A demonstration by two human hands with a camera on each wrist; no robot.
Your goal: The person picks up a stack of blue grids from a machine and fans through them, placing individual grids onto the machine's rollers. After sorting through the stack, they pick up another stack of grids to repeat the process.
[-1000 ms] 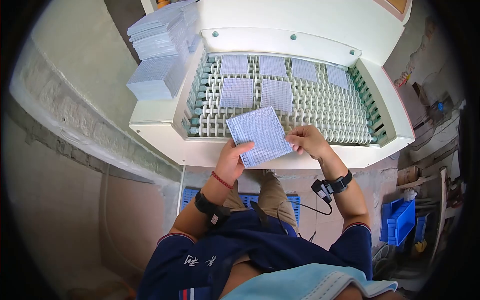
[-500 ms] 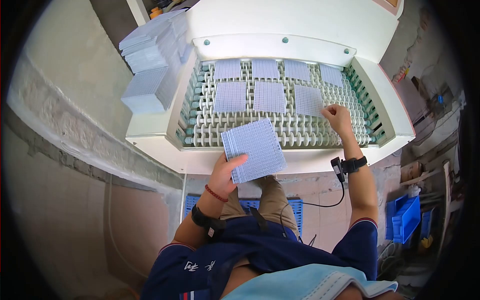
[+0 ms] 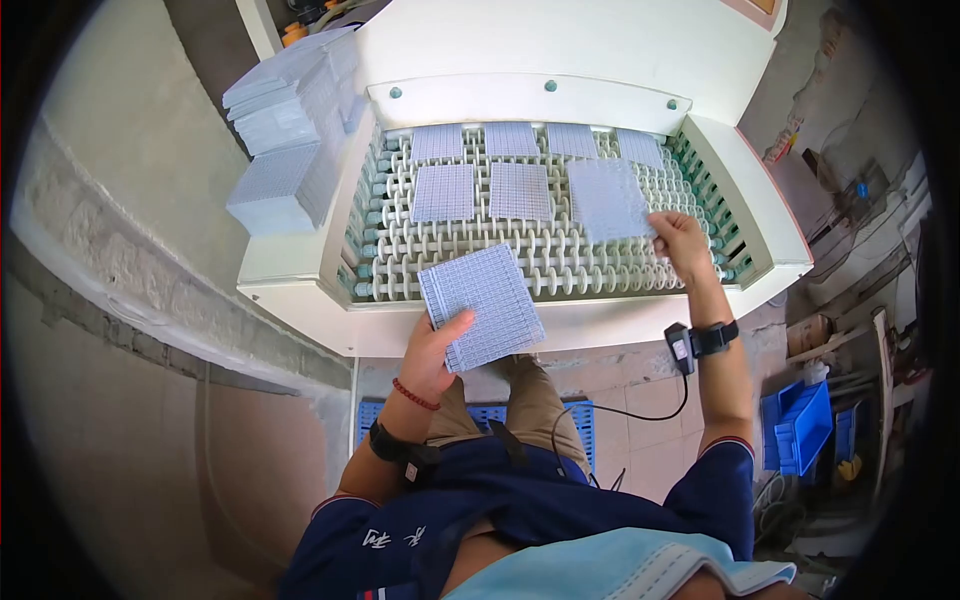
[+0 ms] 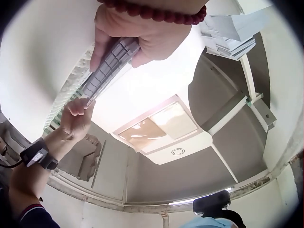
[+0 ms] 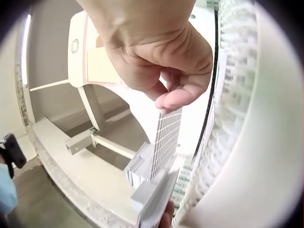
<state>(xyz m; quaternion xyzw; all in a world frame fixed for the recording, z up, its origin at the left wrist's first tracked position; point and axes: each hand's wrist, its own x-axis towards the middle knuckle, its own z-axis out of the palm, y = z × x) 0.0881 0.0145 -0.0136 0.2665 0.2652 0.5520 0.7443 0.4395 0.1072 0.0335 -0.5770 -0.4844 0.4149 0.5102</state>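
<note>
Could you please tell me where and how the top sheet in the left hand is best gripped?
Probably by its right edge in the head view, pinched from the right. The left hand grips the stack at its lower left, thumb on top, leaving that edge free.

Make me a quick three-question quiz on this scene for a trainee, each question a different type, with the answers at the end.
1. Multiple choice: what does the left hand hold?
A) a blue crate
B) a stack of sheets
C) nothing at all

2. True or false: the right hand pinches a sheet near its edge.

3. Count: how many sheets make up the far row on the rollers?

Key:
1. B
2. True
3. Four
</note>
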